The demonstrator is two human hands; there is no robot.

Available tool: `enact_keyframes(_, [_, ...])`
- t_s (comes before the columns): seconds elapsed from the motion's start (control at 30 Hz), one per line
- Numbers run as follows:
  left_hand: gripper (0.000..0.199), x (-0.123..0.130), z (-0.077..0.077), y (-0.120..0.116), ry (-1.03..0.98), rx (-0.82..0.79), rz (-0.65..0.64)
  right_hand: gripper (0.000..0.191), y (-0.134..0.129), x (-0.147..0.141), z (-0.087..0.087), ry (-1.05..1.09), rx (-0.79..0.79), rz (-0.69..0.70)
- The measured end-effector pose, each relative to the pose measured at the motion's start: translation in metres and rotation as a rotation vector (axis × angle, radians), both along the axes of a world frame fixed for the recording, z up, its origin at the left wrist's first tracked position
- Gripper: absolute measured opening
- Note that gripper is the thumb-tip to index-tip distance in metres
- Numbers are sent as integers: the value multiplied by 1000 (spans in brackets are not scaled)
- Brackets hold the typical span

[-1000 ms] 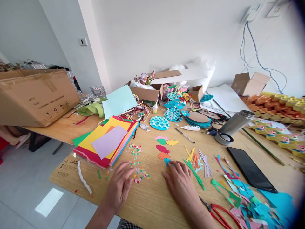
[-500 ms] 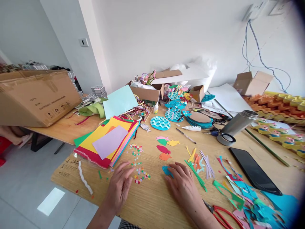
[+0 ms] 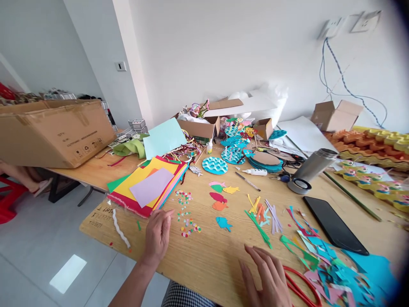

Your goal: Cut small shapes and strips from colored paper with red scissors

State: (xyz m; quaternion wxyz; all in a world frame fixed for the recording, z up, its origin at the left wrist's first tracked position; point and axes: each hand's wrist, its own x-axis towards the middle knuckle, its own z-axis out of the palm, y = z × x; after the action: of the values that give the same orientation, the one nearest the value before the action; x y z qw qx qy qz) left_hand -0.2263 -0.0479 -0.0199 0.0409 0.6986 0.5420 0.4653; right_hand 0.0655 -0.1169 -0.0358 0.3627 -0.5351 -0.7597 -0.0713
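My left hand (image 3: 159, 233) hovers by the table's front edge, left of the small round paper dots (image 3: 191, 230), loosely curled with the index finger stretched out and nothing visible in it. Nearer the front, my right hand (image 3: 266, 273) has its fingers apart and holds nothing. Beside it lie red-handled scissors (image 3: 303, 286), partly hidden by the hand. A blue paper fish (image 3: 223, 223) lies uncovered between the hands. Above it are an orange fish (image 3: 220, 205), a dark red fish (image 3: 218, 197), a yellow fish (image 3: 231, 189) and a pink-and-green fish (image 3: 217, 186).
Coloured paper sheets (image 3: 151, 187) are stacked at left. Paper strips (image 3: 260, 217), cut scraps (image 3: 345, 273), a black phone (image 3: 335, 224) and a steel flask (image 3: 315, 168) lie at right. Behind are a glue bottle (image 3: 255, 172) and blue wavy discs (image 3: 215, 165). A large carton (image 3: 64, 136) stands left.
My right hand has moved off the blue fish, toward the front right, and the fish now shows whole. My left hand has curled more. The view has shifted slightly.
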Motion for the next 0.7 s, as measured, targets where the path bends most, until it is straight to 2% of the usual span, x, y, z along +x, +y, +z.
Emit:
enact_keyframes(0.1, [32, 1, 2, -1, 6, -8, 25, 35, -7, 6, -7, -23, 21, -13])
enact_keyframes(0.37, [31, 1, -1, -2, -49, -49, 33, 36, 3, 6, -13, -53, 72, 0])
enact_keyframes(0.7, [32, 0, -2, 0, -87, -54, 27, 36, 1, 6, -13, -52, 20, 11])
